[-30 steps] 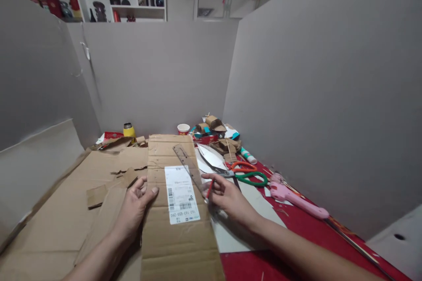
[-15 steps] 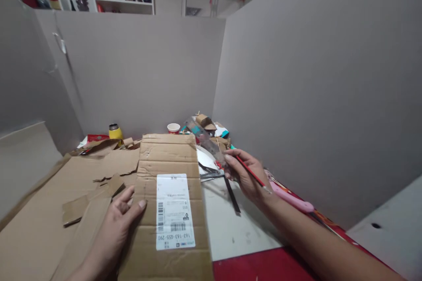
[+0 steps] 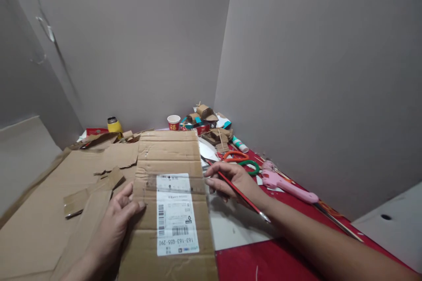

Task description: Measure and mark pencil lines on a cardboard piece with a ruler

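A long piece of cardboard with a white shipping label stretches away from me in the middle. My left hand grips its left edge, thumb on top and fingers partly hidden. At the right edge, my right hand holds a red pencil slanting across it, the silver end toward me. Between the fingertips of that hand is also the end of a clear ruler, which lies crosswise over the cardboard and the top of the label.
Cardboard sheets and scraps cover the left side. Beyond my right hand lie scissors with orange and green handles and a pink glue gun. A paper cup and yellow jar stand near the grey partition.
My right hand has moved left to the cardboard's edge, bringing the ruler from the air at the right to across the cardboard. The view has tilted slightly down; my left hand keeps its hold.
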Demonstrator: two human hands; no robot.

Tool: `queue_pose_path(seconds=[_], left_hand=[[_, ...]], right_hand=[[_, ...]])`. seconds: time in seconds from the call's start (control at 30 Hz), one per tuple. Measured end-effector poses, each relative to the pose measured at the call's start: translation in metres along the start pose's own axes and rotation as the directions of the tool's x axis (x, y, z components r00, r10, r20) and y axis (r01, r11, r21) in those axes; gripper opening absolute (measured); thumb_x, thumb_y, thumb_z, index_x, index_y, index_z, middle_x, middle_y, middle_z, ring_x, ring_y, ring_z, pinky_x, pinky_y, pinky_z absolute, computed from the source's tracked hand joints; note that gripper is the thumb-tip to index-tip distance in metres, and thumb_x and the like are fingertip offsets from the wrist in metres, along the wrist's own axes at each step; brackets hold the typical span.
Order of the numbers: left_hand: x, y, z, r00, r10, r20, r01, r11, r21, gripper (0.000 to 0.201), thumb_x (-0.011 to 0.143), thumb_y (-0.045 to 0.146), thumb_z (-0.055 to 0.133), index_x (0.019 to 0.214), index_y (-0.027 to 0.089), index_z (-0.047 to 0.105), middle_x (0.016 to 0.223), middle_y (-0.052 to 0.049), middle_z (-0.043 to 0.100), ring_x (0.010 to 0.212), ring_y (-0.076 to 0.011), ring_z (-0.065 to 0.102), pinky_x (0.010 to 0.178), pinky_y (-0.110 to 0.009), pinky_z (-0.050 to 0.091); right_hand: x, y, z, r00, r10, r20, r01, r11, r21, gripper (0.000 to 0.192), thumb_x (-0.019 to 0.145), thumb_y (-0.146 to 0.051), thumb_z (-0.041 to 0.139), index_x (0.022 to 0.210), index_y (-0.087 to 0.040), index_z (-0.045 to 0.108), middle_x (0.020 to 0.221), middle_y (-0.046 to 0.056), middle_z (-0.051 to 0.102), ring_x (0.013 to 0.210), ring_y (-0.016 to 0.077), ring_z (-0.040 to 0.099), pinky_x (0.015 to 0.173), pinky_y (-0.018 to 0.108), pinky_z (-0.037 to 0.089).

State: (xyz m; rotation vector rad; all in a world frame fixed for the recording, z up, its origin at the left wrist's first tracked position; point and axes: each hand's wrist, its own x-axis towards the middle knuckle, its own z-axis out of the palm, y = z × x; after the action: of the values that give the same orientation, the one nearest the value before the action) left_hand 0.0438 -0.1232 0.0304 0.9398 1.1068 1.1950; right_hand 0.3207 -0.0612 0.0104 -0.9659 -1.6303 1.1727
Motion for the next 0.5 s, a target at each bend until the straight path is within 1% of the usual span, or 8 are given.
queue_pose_path(seconds=[0.07,0.17,0.3,0.5], left_hand=[[-0.0015,0.0015,0.0030,0.999,-0.018,0.037,0.019,0.999,-0.040,0.059,0.064,0.031,0.074,0.121,0.024,0.060,0.098,-0.004,0.077,0.080,-0.0244,0.072,0.068,-0.031,0.055],[-0.0027,0.0035,0.0049,0.998,-0.033,0.054,0.035,0.998,-0.046,0.057,0.064,0.029,0.074,0.119,0.024,0.063,0.096,-0.004,0.077,0.080,-0.0246,0.072,0.071,-0.032,0.055],[-0.0029,0.0046,0.0045,0.998,-0.039,0.050,0.039,0.999,-0.008,0.058,0.063,0.030,0.072,0.120,0.024,0.063,0.098,-0.005,0.077,0.079,-0.0264,0.072,0.069,-0.034,0.055],[-0.0012,0.0027,0.0018,0.998,-0.037,0.044,0.036,0.999,0.004,0.060,0.063,0.030,0.072,0.122,0.023,0.061,0.098,-0.007,0.076,0.081,-0.0276,0.072,0.070,-0.035,0.055]], right_hand=[[-0.0010,-0.0011,0.0024,1.000,0.009,0.017,-0.009,1.000,0.001,0.028,0.076,-0.043,0.074,0.081,-0.019,0.060,0.056,-0.007,0.053,0.038,0.0061,0.045,0.037,0.018,0.036],[-0.0023,-0.0046,0.0051,1.000,0.022,0.021,-0.022,1.000,-0.014,0.029,0.075,-0.043,0.074,0.079,-0.020,0.058,0.054,-0.007,0.052,0.038,0.0061,0.044,0.036,0.018,0.034],[-0.0027,-0.0065,0.0073,0.998,0.055,0.018,-0.055,0.998,-0.005,0.029,0.072,-0.041,0.077,0.079,-0.020,0.057,0.054,-0.008,0.051,0.038,0.0064,0.043,0.037,0.019,0.034],[0.0014,-0.0050,0.0025,0.999,0.038,-0.010,-0.039,0.999,-0.031,0.028,0.069,-0.036,0.079,0.078,-0.021,0.056,0.054,-0.007,0.054,0.041,0.0077,0.045,0.039,0.021,0.033]])
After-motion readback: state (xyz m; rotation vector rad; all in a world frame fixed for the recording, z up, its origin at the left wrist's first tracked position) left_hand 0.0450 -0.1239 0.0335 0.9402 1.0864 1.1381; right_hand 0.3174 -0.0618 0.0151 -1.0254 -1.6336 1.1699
